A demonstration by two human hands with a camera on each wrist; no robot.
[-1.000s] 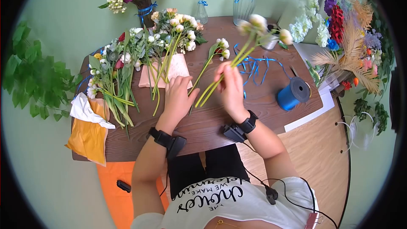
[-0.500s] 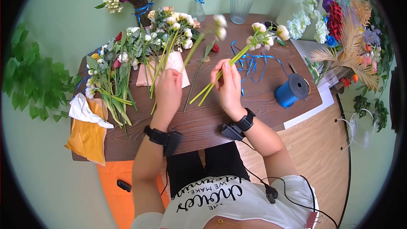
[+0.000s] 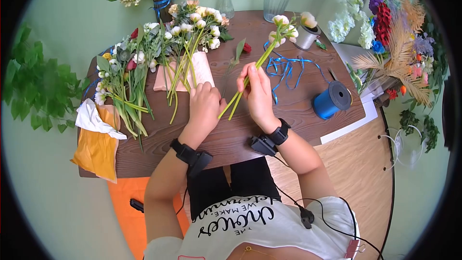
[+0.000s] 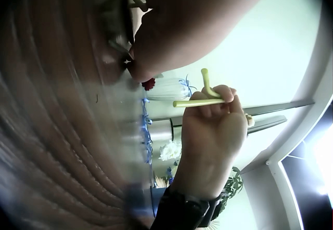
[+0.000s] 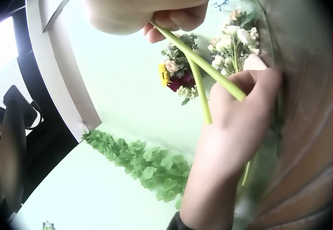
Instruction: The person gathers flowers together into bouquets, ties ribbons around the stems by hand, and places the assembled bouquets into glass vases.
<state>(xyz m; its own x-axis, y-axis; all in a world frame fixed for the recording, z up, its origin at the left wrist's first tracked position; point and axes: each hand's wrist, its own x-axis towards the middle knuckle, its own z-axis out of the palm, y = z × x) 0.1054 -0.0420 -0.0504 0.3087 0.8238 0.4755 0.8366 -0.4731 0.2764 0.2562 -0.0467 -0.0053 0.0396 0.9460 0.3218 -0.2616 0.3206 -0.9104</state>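
My right hand (image 3: 257, 94) grips several green stems (image 3: 235, 101) with white blooms (image 3: 280, 21) at their upper ends, held above the table. My left hand (image 3: 204, 108) is low over the table, left of those stem ends, its fingers bent and its fingertips mostly hidden. By its thumb side lies a single red flower (image 3: 247, 48) with a leafy stem; whether the fingers pinch that stem I cannot tell. In the right wrist view, the cut stem ends (image 5: 208, 113) cross in front of my left hand (image 5: 234, 115).
White flowers (image 3: 214, 43) with crossed stems lie over pink paper (image 3: 202, 70); mixed flowers (image 3: 139, 58) lie farther left. Yellow and white wrapping (image 3: 98, 147) sits at the left edge. Blue ribbon (image 3: 288, 70), a blue spool (image 3: 332, 100) and a silver spool (image 3: 306, 37) are at the right.
The white flowers my left hand held up half a second ago are no longer beside the red flower. That hand has come down and rightward. My right hand still holds its stems, now more upright.
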